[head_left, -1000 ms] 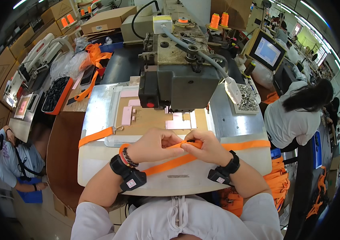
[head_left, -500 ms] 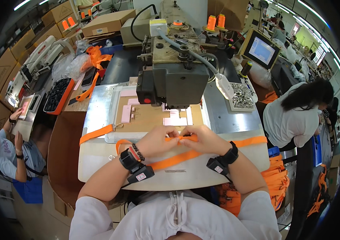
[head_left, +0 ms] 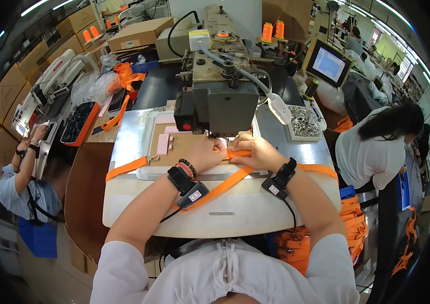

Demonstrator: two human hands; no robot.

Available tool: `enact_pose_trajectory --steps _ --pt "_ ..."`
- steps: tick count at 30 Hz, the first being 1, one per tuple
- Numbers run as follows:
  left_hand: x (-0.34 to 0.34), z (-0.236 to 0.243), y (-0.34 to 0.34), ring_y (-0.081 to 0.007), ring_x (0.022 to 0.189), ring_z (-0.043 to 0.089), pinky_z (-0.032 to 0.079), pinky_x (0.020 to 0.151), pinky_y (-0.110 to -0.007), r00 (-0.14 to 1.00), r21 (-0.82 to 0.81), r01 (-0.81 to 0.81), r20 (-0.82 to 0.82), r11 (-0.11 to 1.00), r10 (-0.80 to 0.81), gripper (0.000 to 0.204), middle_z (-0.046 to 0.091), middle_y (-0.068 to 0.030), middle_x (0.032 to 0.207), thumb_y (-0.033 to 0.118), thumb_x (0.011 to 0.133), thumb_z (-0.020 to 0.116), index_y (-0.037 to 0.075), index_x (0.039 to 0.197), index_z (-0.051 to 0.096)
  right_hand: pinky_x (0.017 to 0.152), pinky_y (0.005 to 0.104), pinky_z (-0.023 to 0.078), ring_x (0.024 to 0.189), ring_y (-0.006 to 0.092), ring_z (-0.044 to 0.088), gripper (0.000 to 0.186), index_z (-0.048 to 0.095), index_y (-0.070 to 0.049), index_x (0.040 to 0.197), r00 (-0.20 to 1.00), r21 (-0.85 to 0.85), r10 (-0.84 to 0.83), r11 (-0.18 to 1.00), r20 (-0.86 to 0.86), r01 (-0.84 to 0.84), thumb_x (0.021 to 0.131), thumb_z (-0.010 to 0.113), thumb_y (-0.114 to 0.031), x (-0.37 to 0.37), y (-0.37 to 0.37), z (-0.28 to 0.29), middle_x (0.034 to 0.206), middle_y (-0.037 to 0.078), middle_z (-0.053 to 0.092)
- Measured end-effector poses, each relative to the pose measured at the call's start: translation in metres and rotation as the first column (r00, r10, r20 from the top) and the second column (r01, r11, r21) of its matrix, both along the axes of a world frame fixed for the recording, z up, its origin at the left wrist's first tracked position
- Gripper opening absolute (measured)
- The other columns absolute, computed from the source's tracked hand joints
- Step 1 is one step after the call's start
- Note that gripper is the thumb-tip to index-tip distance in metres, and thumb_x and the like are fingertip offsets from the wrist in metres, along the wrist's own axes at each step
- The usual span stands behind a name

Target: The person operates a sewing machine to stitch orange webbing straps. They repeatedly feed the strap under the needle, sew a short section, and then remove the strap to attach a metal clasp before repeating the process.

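Observation:
Both hands are under the head of a sewing machine (head_left: 226, 104), at the near part of its brown work plate (head_left: 167, 161). My left hand (head_left: 205, 156) pinches an orange webbing strap (head_left: 239, 153) from the left. My right hand (head_left: 258, 153) is closed on the same strap from the right, thumb below and fingers above. Slack webbing loops below my hands across the pale table (head_left: 174, 229) and trails off to the right. An orange strap end with a metal clip (head_left: 152, 159) lies at the left. The exact spot under the needle is partly hidden by my fingers.
Pink pads (head_left: 163, 144) sit on the plate. A white tray of metal clasps (head_left: 303, 123) stands right, below a screen (head_left: 328, 62). An orange bin of black parts (head_left: 80, 124) is left. Orange straps (head_left: 346, 230) hang at lower right. Co-workers sit on both sides.
Both hands have moved forward with the strap, from the near edge of the plate to under the machine head. The co-worker on the left has brought both hands forward to their machine.

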State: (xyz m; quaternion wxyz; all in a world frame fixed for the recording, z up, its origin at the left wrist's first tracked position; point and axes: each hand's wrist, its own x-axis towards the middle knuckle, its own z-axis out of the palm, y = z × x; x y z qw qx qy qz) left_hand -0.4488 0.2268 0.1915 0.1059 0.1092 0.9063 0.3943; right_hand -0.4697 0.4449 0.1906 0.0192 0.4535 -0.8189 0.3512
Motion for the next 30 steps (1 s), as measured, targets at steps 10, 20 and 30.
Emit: enact_pose_trajectory --steps 10,20,30 --pt "0.003 -0.026 -0.015 -0.0232 0.096 0.065 0.051 0.087 -0.033 0.933 0.16 0.179 -0.341 0.971 -0.116 0.022 0.068 -0.0105 0.105 0.017 0.083 0.067 0.002 0.099 0.071 0.084 0.0346 0.051 0.096 0.0272 0.064 0.032 0.07 -0.004 0.103 0.999 -0.013 -0.017 1.0 0.043 0.018 0.078 0.076 -0.022 -0.001 0.0 -0.007 0.105 0.009 0.065" --pt "0.003 0.008 -0.014 -0.0222 0.102 0.064 0.049 0.093 -0.032 0.96 -0.001 0.218 -0.178 0.976 -0.214 0.026 0.069 -0.0094 0.109 0.023 0.081 0.073 0.005 0.1 0.072 0.084 0.0349 0.051 0.097 0.027 0.063 0.034 0.07 -0.003 0.103 1.0 -0.056 -0.009 0.998 0.02 0.01 0.077 0.076 -0.024 -0.004 0.003 -0.012 0.105 0.01 0.066" --pt "0.0 0.015 -0.018 -0.0187 0.099 0.066 0.05 0.09 -0.029 0.954 -0.05 0.245 -0.163 0.968 -0.25 0.023 0.071 -0.0067 0.106 0.027 0.082 0.073 0.008 0.097 0.074 0.085 0.0337 0.052 0.096 0.0266 0.064 0.032 0.07 -0.004 0.102 0.999 -0.062 -0.045 0.997 -0.003 0.045 0.077 0.076 -0.022 0.0 0.002 -0.011 0.104 0.008 0.067"
